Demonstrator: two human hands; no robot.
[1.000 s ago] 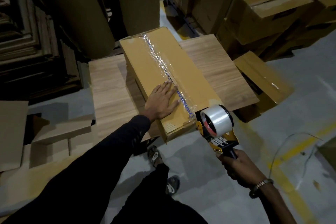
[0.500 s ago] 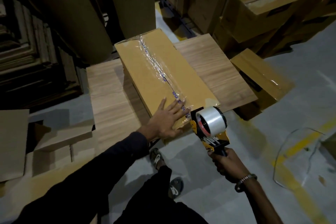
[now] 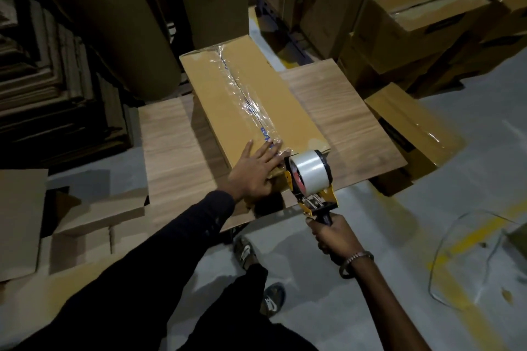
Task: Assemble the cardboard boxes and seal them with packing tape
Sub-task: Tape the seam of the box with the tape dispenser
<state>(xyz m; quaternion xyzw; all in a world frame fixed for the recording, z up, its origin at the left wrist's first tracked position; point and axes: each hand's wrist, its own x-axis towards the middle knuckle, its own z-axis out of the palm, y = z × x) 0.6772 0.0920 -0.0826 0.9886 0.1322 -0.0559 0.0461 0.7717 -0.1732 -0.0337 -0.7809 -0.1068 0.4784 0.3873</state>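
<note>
The cardboard box is lying on the tabletop with its long axis running away from the person, and the tape strip is following that axis along the closed top seam, so the contents are not showing. The left hand is pressing flat, fingers straight, on the near end of the box. The right hand is gripping the handle of the tape dispenser, which is sitting right at the box's near edge, just beside the left fingertips; the cut-off at that edge appears to be the step in hand.

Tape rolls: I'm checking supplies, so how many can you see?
1. The tape roll sits in the dispenser that the right hand grips, at the box's near end. Others may be hidden.
</note>
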